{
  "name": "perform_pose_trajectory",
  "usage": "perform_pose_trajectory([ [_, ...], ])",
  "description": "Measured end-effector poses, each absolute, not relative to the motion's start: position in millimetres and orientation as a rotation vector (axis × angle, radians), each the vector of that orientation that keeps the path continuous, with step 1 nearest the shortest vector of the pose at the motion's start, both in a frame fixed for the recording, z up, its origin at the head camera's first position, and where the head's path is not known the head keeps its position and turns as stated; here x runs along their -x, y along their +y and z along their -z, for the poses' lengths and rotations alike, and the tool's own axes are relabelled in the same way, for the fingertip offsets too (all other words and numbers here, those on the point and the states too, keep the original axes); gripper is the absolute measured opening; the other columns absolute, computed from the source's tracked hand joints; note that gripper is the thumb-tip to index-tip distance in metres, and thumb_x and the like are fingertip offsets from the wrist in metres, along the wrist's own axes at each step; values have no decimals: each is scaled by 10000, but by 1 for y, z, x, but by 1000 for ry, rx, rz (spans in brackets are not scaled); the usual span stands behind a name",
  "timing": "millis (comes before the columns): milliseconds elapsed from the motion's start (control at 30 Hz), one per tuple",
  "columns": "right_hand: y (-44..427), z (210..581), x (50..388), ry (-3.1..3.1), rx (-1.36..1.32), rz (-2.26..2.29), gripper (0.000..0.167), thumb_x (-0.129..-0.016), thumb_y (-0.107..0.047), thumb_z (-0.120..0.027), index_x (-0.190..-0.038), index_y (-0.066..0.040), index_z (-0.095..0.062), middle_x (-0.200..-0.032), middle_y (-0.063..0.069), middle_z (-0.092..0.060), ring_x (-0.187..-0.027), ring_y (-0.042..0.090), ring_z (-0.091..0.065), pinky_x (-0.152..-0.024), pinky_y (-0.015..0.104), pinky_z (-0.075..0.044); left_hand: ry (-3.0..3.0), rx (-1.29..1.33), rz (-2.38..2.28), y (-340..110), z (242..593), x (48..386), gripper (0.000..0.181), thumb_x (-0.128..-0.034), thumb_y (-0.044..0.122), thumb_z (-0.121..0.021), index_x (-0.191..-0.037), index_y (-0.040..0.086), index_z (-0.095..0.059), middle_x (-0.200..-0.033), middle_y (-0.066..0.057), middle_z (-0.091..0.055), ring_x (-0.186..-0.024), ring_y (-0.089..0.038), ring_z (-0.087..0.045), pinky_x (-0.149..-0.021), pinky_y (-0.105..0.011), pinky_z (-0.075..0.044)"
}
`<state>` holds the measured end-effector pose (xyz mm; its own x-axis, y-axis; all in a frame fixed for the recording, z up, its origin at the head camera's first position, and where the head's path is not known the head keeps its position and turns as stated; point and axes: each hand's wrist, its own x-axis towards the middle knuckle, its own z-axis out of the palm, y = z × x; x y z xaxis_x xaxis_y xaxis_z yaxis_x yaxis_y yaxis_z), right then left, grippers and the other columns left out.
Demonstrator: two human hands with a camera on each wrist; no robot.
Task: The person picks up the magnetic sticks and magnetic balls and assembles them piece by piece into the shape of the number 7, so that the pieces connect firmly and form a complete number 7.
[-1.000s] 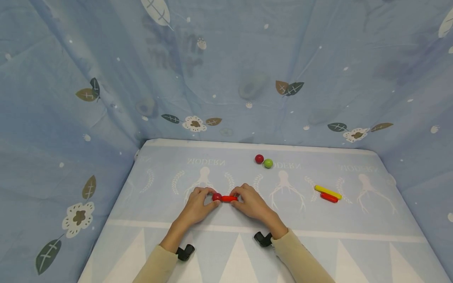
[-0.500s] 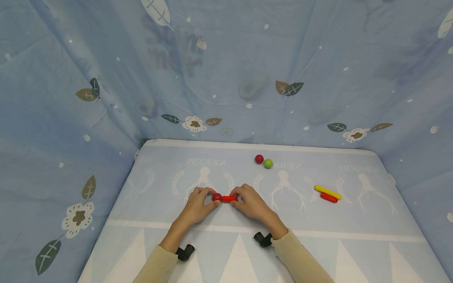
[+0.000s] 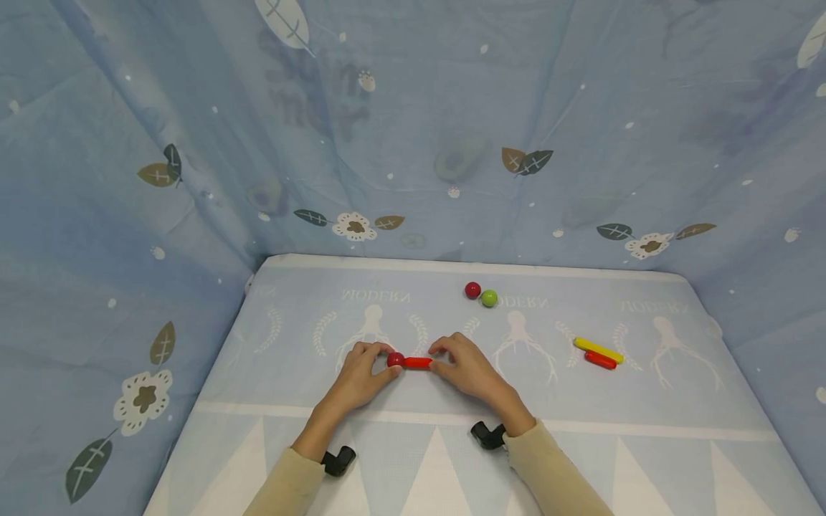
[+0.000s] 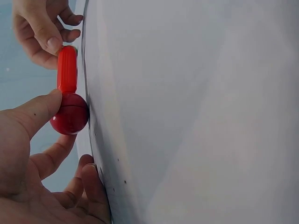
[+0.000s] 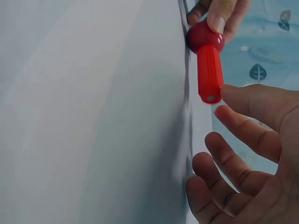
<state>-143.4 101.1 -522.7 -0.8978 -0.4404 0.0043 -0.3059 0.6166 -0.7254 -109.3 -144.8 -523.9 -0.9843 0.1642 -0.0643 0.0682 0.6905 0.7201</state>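
A dark red ball (image 3: 396,360) is pinched between the thumb and fingers of the left hand (image 3: 358,378). Joined end to end with it, a bright red ribbed stick (image 3: 418,363) points toward the right hand (image 3: 470,368). In the right wrist view the right thumb touches the free end of the stick (image 5: 210,74), while the other fingers are spread apart below it. The left wrist view shows the left thumb on the ball (image 4: 70,114) where it meets the stick.
Farther back on the table lie another dark red ball (image 3: 473,290) and a green ball (image 3: 489,298). To the right, a yellow stick (image 3: 599,350) rests beside a shorter red stick (image 3: 600,360). Patterned blue cloth (image 3: 413,143) hangs behind the table.
The right hand has loosened its pinch on the red stick and shifted slightly to the right, its fingers parting. The left hand, ball and stick stay in place.
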Motion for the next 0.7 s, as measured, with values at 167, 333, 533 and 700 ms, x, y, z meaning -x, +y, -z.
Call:
perform_pose_trajectory([
  [167,116,523,148,2698,576,1203,186,-901,-141,-760,-1082,-139,-716,-932,-17,-568,-782,140,-496,-681,305,-442,2768,-184,-1173,-144,524,110,329,-913,363,-747,-1161,164,-663,-1171,-121,-525,-1014,-260,-484,-835,-473,-435],
  [333,132,523,153,2714,509,1269,176,-898,-138,-762,-1068,-123,-719,-936,-1,-577,-779,151,-505,-677,320,-440,2758,-181,-1180,-145,524,110,328,-916,372,-742,-1161,170,-660,-1174,-117,-521,-1017,-253,-482,-842,-471,-431],
  [533,150,522,159,2734,413,1304,178,-906,-145,-753,-1076,-112,-713,-965,35,-591,-798,171,-520,-701,347,-447,2751,-180,-1186,-145,525,110,328,-918,378,-738,-1159,170,-661,-1171,-115,-522,-1006,-244,-484,-837,-467,-431],
  [700,163,523,165,2771,384,1341,178,-911,-130,-746,-1082,-93,-712,-985,57,-606,-807,174,-532,-713,353,-448,2757,-182,-1184,-145,525,110,326,-917,370,-741,-1155,163,-662,-1163,-116,-525,-998,-247,-487,-833,-461,-429],
])
